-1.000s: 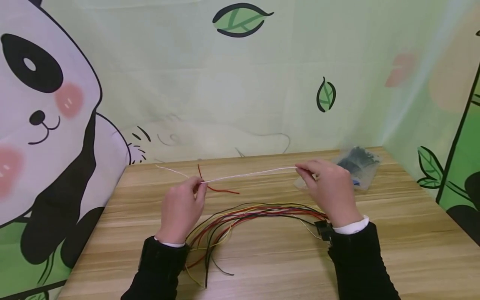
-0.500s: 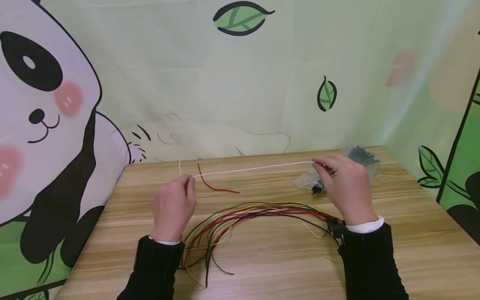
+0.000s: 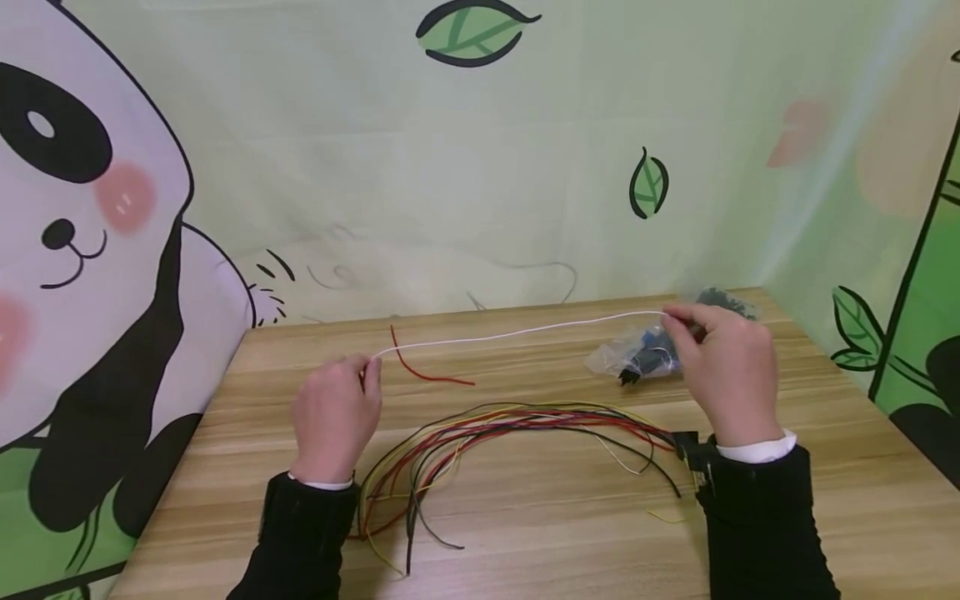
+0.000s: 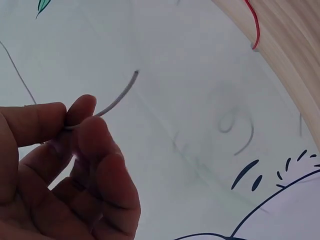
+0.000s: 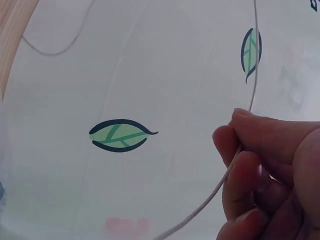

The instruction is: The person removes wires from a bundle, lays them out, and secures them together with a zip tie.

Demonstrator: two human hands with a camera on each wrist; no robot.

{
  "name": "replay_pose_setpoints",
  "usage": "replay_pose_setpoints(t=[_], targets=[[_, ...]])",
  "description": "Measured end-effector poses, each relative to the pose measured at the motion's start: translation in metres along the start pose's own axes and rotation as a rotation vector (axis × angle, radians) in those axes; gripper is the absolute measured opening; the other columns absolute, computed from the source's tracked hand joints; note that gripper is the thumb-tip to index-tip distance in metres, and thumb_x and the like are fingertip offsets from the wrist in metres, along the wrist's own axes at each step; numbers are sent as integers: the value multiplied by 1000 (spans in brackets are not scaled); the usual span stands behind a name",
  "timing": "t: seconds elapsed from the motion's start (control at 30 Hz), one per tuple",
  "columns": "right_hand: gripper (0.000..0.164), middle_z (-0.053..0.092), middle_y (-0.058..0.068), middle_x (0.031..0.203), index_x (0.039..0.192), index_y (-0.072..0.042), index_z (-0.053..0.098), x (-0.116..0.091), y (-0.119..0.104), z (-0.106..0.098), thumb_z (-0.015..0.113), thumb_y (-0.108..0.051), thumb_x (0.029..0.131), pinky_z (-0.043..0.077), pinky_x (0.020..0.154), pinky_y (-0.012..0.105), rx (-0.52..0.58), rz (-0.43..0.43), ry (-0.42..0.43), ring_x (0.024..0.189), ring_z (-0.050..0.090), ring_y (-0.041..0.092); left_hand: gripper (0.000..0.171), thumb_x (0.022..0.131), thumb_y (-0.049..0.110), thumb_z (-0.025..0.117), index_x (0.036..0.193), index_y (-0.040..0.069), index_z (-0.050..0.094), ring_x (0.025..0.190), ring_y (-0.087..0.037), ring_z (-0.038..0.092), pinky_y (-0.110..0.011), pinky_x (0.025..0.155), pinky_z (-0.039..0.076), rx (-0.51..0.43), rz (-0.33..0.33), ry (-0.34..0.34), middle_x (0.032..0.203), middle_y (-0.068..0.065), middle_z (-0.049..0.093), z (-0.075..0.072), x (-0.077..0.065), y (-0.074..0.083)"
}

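We see a white wire (image 3: 517, 332) strung through the air above the worktop (image 3: 540, 533), pinched at one side by our left hand (image 3: 335, 418) and at the other by our right hand (image 3: 735, 367). In the left wrist view, the thumb and fingers (image 4: 97, 137) grip it near one end, and a short, curved tip sticks out past them. In the right wrist view, the fingers nip it against the thumb, with wire running out on both sides of the grip. Seen from the head, the wire crosses in front of a red wire (image 3: 435, 379) lying on the wood. Nearer to us, a bundle of coloured wires (image 3: 540, 419) arches between our forearms, below the held wire. A clear plastic bag (image 3: 609, 358) with dark contents lies just behind our right hand, partly hidden by it. A printed panda (image 3: 135, 333) fills the left of the backdrop (image 3: 375, 200).
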State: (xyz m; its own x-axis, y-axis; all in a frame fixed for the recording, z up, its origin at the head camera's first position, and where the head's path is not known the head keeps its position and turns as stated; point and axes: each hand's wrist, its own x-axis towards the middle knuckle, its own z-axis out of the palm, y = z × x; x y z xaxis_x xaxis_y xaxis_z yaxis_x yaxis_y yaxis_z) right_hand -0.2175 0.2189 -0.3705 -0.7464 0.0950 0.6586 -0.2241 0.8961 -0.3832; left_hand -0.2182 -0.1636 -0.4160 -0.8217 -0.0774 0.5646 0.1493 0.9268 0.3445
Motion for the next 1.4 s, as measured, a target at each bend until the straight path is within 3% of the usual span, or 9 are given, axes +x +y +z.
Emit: replay_pose_setpoints(t=[0.13,0.3,0.6,0.7,0.77,0.97,1.13,1.4], targets=[[14,70,12,74,91,-5,75,0,1,1,73,-18,87,31,42,32,-7,29,-40,49,51,19,21,92,17,64,87,-1,74,57,-25,56,-35,47,39,-19,15,-35,72,-11,63,1,0,0],[13,70,11,77,90,-6,74,-1,5,4,73,-19,86,33,43,32,-40,61,-159,52,52,20,16,91,11,66,84,-2,73,53,-20,52,-33,49,40,-50,28,-135,66,-10,64,2,0,-1],[11,68,6,78,87,-7,73,-3,23,26,69,-17,89,44,55,37,-64,59,-595,61,55,20,8,86,8,70,80,3,72,65,-21,61,-38,60,51,7,9,-419,77,-9,68,8,-2,-5],[12,67,4,77,85,-8,73,-5,26,35,69,-18,88,45,58,37,-62,64,-714,63,55,19,10,85,5,70,77,2,74,67,-21,64,-40,62,52,15,10,-457,77,-10,70,10,-3,-9],[12,66,3,75,81,-9,73,-6,28,41,69,-18,88,44,56,37,-68,62,-765,62,54,19,14,85,3,67,71,3,73,61,-20,60,-38,56,49,25,9,-477,69,-7,67,12,-4,-11],[13,62,-1,71,73,-14,69,-9,30,54,69,-18,85,43,57,36,-87,26,-818,61,52,18,27,85,0,60,59,6,63,49,-18,44,-31,42,34,69,-15,-527,55,-2,52,19,-6,-14],[13,62,0,72,69,-15,66,-12,29,63,68,-15,82,44,60,38,-93,-12,-801,64,53,19,27,84,1,59,58,9,61,49,-16,44,-32,40,34,120,-7,-536,56,0,53,26,-8,-13],[13,61,1,73,66,-15,66,-14,32,70,65,-11,79,43,58,39,-124,14,-810,65,53,21,36,84,1,53,51,12,44,49,-17,41,-36,38,36,166,-16,-591,54,0,43,31,-11,-9]])
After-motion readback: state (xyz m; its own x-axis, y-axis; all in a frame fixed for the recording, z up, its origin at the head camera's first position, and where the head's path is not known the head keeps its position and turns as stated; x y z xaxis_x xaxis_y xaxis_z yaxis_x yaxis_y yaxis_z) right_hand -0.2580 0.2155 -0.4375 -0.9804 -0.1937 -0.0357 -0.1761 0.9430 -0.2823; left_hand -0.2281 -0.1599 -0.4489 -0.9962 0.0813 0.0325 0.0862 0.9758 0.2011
